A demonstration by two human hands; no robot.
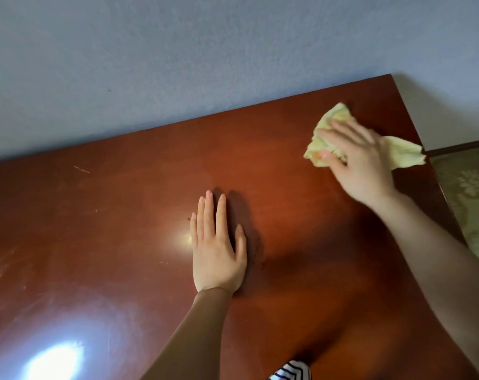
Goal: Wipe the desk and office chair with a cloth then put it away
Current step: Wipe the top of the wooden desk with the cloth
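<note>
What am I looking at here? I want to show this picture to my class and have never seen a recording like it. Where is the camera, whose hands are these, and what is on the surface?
There is no machine here: a person wears one wide-angle camera on the head, so the single picture looks forward and down at that person's own two bare hands.

The surface is a glossy reddish-brown wooden desk pushed against a blue-grey wall. Bright patches on it are reflected light.

The left hand lies flat on the desk, fingers straight, holding nothing. The right hand grips a crumpled pale yellow cloth against the desk near its far right corner, which fits wiping.

Beyond the desk's right edge shows a greenish patterned fabric; what it belongs to cannot be told. No office chair is in view.
</note>
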